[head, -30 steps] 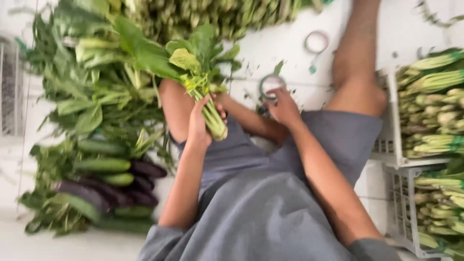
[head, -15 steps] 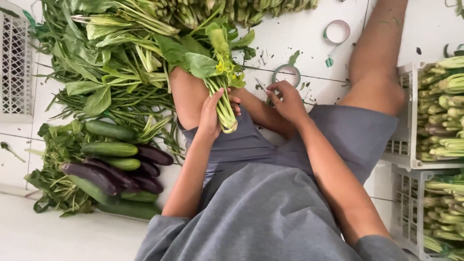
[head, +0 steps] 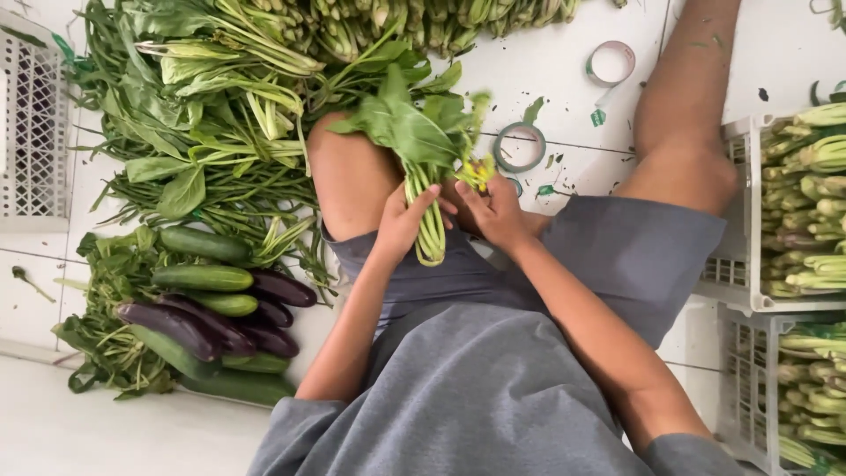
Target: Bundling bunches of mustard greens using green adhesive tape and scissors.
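Note:
I sit on a white tiled floor with my knees apart. My left hand (head: 404, 220) grips the pale stems of a bunch of leafy greens (head: 414, 141), leaves pointing away from me. My right hand (head: 495, 210) touches the same bunch from the right, fingers on the stems near a few yellowed bits. A roll of green tape (head: 520, 146) lies on the floor just beyond my right hand. A second tape roll (head: 611, 63) lies farther off, beside my right leg.
Loose leafy greens (head: 203, 106) are heaped at the left and top. Cucumbers (head: 203, 278) and purple eggplants (head: 185, 326) lie at the lower left. White crates (head: 749, 264) of bundled greens stand on the right. A white grid crate (head: 31, 132) sits at the far left.
My right hand has come back from the tape roll on the floor and joined my left hand on the bunch's stems. The bunch stays over my lap.

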